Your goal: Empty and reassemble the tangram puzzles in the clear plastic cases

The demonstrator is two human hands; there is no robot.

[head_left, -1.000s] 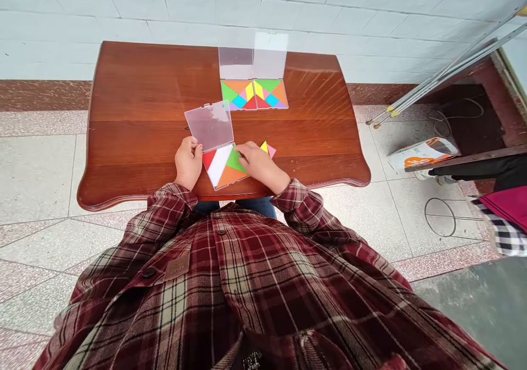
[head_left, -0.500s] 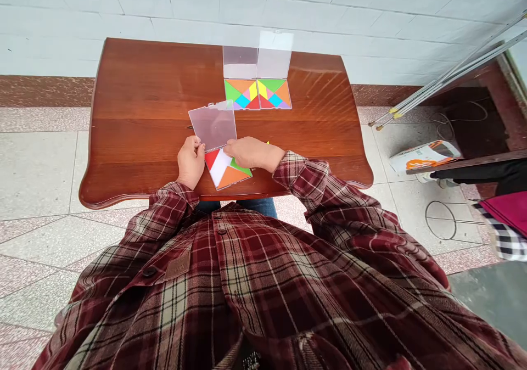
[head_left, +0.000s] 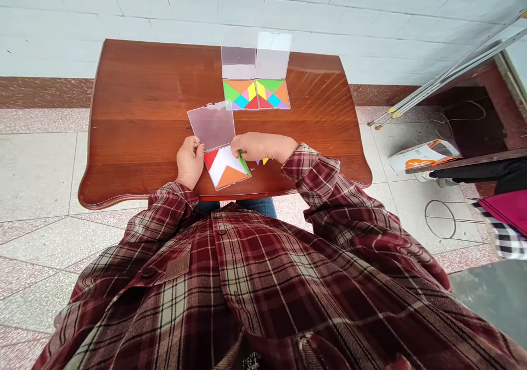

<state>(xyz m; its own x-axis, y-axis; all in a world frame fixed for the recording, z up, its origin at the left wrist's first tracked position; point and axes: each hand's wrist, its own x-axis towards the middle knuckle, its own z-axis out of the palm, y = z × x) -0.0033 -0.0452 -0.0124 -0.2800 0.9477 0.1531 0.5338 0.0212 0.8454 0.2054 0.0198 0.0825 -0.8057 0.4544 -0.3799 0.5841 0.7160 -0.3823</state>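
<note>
A wooden desk (head_left: 135,84) with a reddish-brown top fills the middle of the view, standing on a speckled tile floor (head_left: 37,156) before a white tiled wall (head_left: 247,7). Off to the right, metal poles (head_left: 444,79) lean overhead, and a printed carton (head_left: 424,155) lies on the floor. The person's plaid flannel shirt (head_left: 230,282) fills the lower frame.

Two open tangram cases (head_left: 256,94) sit side by side at the far half of the desk, their trays packed with coloured pieces and their clear lids (head_left: 255,57) lying open beyond them. A third open tangram case (head_left: 224,167) sits at the near edge, just in front of the person, its clear lid (head_left: 212,124) lying open toward the far side of the desk.

The left hand (head_left: 190,162) rests against that case at the lid's hinge side; whether its fingers (head_left: 197,147) actually grip it, I cannot tell. The right hand (head_left: 263,147) is over the tray's right side — its fingers (head_left: 241,153) are pinching a slim green piece (head_left: 242,162), tilted on edge. Small yellow and pink pieces (head_left: 262,161) lie just beyond, partly under that hand.
</note>
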